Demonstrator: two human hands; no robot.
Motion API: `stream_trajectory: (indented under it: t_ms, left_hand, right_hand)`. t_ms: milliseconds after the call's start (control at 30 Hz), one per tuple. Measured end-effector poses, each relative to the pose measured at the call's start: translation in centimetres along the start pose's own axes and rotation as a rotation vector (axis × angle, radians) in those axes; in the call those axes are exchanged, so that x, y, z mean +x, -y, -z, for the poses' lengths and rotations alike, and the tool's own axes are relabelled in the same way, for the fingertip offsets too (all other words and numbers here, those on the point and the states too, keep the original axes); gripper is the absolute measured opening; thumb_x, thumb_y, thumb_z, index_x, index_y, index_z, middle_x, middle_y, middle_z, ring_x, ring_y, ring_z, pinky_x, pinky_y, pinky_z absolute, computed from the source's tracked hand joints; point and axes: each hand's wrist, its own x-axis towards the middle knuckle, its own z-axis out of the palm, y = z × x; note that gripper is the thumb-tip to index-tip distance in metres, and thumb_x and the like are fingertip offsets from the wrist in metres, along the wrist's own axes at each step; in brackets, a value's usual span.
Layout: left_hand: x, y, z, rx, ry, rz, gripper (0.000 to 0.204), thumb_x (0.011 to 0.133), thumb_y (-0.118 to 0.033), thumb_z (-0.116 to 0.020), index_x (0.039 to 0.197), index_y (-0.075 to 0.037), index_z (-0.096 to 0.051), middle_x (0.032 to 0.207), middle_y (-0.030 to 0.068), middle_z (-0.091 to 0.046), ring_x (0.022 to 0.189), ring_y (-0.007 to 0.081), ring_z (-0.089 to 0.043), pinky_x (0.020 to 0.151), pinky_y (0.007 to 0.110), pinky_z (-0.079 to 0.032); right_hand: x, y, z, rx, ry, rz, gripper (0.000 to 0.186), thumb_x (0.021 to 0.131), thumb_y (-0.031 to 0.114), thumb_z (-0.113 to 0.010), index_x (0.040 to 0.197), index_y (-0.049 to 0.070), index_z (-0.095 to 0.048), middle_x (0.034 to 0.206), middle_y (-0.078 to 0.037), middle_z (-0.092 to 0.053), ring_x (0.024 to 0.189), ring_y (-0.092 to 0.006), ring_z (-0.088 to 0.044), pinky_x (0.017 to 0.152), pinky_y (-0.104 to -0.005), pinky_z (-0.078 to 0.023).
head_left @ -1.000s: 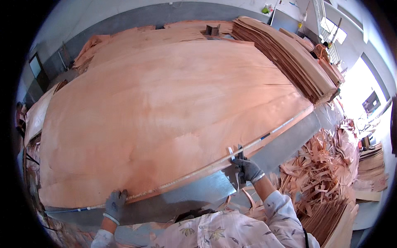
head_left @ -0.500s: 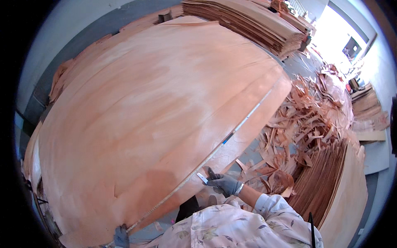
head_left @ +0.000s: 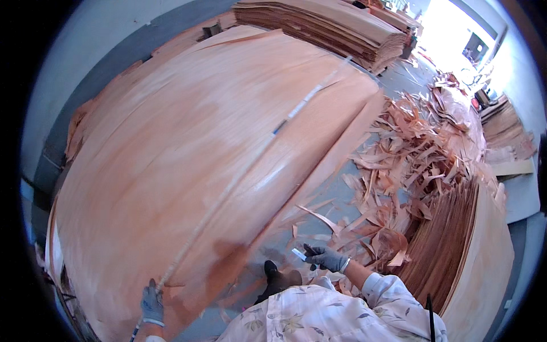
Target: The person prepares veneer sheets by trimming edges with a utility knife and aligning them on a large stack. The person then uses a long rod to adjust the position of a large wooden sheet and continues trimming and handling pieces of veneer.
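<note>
Gloved in grey, my left hand [head_left: 152,303] closes on the lower part of a long thin rod [head_left: 279,126] with a blue band. The rod runs slantwise over a broad sheet of reddish wood veneer [head_left: 171,148] on top of a wide stack. My right hand [head_left: 327,258], also gloved, is off the sheet's near edge, above the floor. Its fingers are closed round a small white cutter [head_left: 298,254], whose blade tip is too small to make out. A dark line follows the near edge of the veneer, with a narrow strip beyond it.
Torn veneer scraps [head_left: 404,154] heap on the floor at the right. Nearer me leans a stack of veneer sheets [head_left: 444,233]. Another veneer stack [head_left: 330,28] lies at the back, near a bright doorway [head_left: 450,34]. My dark shoe [head_left: 270,268] shows below the sheet's edge.
The rod has shifted inward, away from the sheet's near edge. My left hand has moved up and left with it. My right hand has drawn off the edge with the cutter, rightward.
</note>
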Motion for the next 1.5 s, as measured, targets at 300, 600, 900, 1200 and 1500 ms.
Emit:
stream_trajectory:
  t_ms: [300, 600, 900, 1200, 1500]
  left_hand:
    - [16.8, 10.1, -3.2, -0.348, -0.164, 0.229, 0.046, 0.094, -0.014, -0.041, 0.139, -0.010, -0.034, 0.129, 0.0128, -0.046, 0.110, 0.0270, -0.049, 0.094, 0.035, -0.041]
    - [31.7, -18.9, -3.6, 0.053, -0.362, -0.327, 0.039, 0.082, -0.013, -0.053, 0.118, 0.002, -0.052, 0.124, 0.0205, -0.049, 0.120, 0.0341, -0.042, 0.104, 0.044, -0.031]
    - [33.3, -55.1, -7.1, -0.141, -0.189, -0.690, 0.053, 0.082, -0.038, -0.059, 0.122, -0.005, -0.052, 0.134, 0.0213, -0.041, 0.125, 0.0381, -0.038, 0.104, 0.048, -0.027]
    - [44.1, -68.8, -8.8, -0.109, -0.269, -0.560, 0.062, 0.086, -0.044, -0.051, 0.136, -0.008, -0.039, 0.144, 0.0118, -0.033, 0.133, 0.0283, -0.031, 0.109, 0.046, -0.020]
    - [47.3, -72.3, -10.1, -0.198, -0.232, -0.575, 0.054, 0.084, -0.027, -0.056, 0.132, -0.006, -0.044, 0.137, 0.0142, -0.042, 0.128, 0.0319, -0.036, 0.108, 0.048, -0.021]
  right_hand:
    - [-3.4, 3.5, 2.9, 0.326, -0.171, 0.168, 0.041, 0.081, 0.019, -0.067, 0.117, 0.002, -0.056, 0.091, 0.000, -0.060, 0.078, -0.0079, -0.057, 0.058, -0.0187, -0.039]
    - [-9.3, -0.9, 12.7, 0.573, -0.362, 0.214, 0.034, 0.082, 0.012, -0.065, 0.114, 0.006, -0.056, 0.099, -0.004, -0.065, 0.056, -0.0063, -0.047, 0.050, -0.0188, -0.036]
    - [-9.4, 5.1, 31.0, 0.195, -0.495, 0.423, 0.028, 0.086, 0.006, -0.059, 0.112, -0.004, -0.054, 0.098, -0.007, -0.062, 0.086, -0.0144, -0.060, 0.080, -0.0258, -0.047]
    - [-2.8, 22.1, 42.9, -0.584, -0.531, 0.603, 0.028, 0.086, 0.002, -0.055, 0.113, -0.001, -0.056, 0.086, -0.004, -0.063, 0.078, -0.0098, -0.060, 0.071, -0.0252, -0.048]
    - [12.7, 36.2, 45.0, -0.351, -0.161, 0.496, 0.032, 0.083, 0.012, -0.059, 0.114, 0.004, -0.054, 0.074, -0.001, -0.059, 0.059, -0.0101, -0.052, 0.057, -0.0241, -0.045]
